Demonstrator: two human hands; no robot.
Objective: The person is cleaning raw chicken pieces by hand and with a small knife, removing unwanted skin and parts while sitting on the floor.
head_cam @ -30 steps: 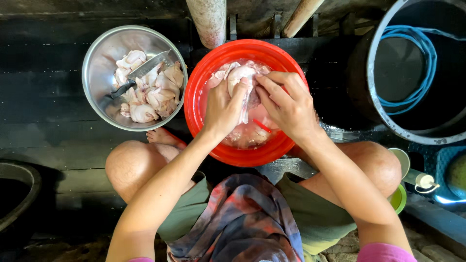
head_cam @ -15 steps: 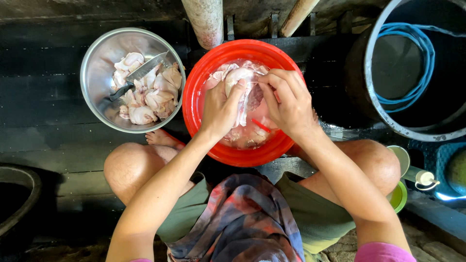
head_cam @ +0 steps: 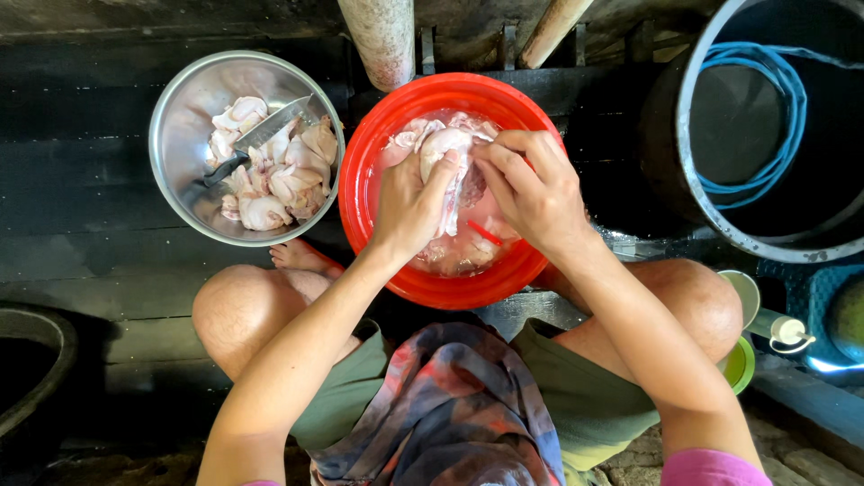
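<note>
Over a red basin [head_cam: 378, 135], the left hand [head_cam: 409, 207] and right hand [head_cam: 531, 189] both grip a raw chicken piece [head_cam: 445, 144], its long axis running toward the person, between them.

Pale raw chicken piece [head_cam: 447, 148], held over red basin [head_cam: 378, 135]

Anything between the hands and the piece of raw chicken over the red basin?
Nothing visible. Both the left hand and the right hand already grip the raw chicken piece directly, above the red basin. The knife lies apart in the steel bowl to the left.
</note>
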